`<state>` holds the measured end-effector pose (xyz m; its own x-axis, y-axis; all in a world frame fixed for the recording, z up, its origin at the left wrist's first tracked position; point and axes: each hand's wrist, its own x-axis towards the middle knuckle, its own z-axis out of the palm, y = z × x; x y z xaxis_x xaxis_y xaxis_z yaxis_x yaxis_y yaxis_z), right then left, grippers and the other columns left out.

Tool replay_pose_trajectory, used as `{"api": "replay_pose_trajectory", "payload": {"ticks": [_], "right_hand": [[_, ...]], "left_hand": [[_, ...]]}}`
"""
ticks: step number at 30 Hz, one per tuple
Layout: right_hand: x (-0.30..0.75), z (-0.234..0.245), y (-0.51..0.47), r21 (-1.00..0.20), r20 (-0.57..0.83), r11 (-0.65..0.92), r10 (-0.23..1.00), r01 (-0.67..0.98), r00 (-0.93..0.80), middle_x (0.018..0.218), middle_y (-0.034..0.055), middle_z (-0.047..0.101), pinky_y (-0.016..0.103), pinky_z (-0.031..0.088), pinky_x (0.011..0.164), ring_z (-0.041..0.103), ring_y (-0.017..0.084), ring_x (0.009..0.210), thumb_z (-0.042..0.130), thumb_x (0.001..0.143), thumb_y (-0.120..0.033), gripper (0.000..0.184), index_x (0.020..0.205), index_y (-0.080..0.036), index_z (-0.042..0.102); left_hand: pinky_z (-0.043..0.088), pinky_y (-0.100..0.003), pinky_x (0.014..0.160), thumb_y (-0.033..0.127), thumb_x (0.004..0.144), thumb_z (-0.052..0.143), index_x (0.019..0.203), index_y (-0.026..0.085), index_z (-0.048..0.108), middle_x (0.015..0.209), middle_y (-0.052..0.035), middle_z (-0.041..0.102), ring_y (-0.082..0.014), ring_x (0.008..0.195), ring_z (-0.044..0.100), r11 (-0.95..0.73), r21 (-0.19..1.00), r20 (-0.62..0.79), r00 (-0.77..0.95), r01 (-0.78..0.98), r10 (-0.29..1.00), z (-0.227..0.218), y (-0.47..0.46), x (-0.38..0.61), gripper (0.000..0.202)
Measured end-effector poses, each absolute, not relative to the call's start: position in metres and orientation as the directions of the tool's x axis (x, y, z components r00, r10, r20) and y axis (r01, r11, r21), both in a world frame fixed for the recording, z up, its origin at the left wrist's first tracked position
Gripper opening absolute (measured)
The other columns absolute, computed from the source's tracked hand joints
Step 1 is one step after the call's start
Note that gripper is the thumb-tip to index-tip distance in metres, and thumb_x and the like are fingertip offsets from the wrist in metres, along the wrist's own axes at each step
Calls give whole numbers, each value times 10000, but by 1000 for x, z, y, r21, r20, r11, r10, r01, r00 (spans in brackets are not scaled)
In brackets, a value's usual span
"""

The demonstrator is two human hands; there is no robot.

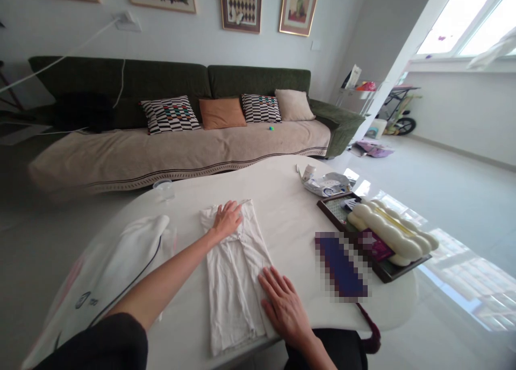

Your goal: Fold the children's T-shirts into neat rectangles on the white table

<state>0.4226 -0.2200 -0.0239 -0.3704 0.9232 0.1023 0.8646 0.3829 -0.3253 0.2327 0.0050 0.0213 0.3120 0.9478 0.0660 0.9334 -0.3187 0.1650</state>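
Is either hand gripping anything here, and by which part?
Nothing is gripped: the left hand lies flat on the far end of the folded white cloth, the right hand flat against its right edge.

1. My left hand (228, 219) lies flat, palm down, reaching well forward, with the fingers loosely together.
2. My bare left forearm (161, 278) runs diagonally up from the lower left, out of a dark sleeve (97, 343).
3. My right hand (284, 308) lies palm down, closer to me and apart from the left, with the fingers spread and angled up-left.
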Motion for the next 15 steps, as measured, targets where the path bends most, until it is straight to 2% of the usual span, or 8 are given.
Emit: {"api": "replay_pose_trajectory", "payload": {"ticks": [3, 5, 11, 15], "right_hand": [[422, -20, -220, -329, 96, 387, 921, 862, -377, 1429, 4, 251, 425, 270, 1028, 178, 213, 1327, 372, 876, -336, 520, 1377, -256, 260], [422, -18, -220, -329, 96, 385, 922, 862, -375, 1427, 4, 260, 423, 270, 1024, 181, 215, 1326, 376, 871, -333, 516, 1371, -258, 276], [420, -13, -221, -340, 128, 382, 924, 860, -360, 1403, 36, 323, 409, 277, 1013, 227, 225, 1311, 399, 854, -350, 508, 1346, -239, 341], [419, -12, -223, -340, 140, 379, 925, 860, -352, 1399, 35, 331, 407, 285, 1009, 235, 220, 1309, 393, 854, -353, 510, 1349, -246, 334]], "left_hand": [[137, -617, 981, 560, 783, 426, 1304, 330, 386, 1440, -60, 250, -392, 1305, 122, -308, 213, 14, 313, 927, 950, -5, -25, 241, 570], [113, -685, 930, 620, 772, 382, 1335, 365, 321, 1460, -55, 196, -428, 1304, 64, -257, 239, -17, 268, 936, 963, -19, -35, 241, 622], [79, -687, 937, 639, 775, 339, 1358, 379, 251, 1470, -47, 163, -409, 1315, 12, -249, 243, 1, 256, 938, 967, -24, -38, 239, 645], [118, -668, 945, 625, 756, 399, 1359, 349, 265, 1469, -75, 158, -417, 1311, 41, -260, 252, -66, 284, 932, 956, -13, -37, 236, 677]]}}
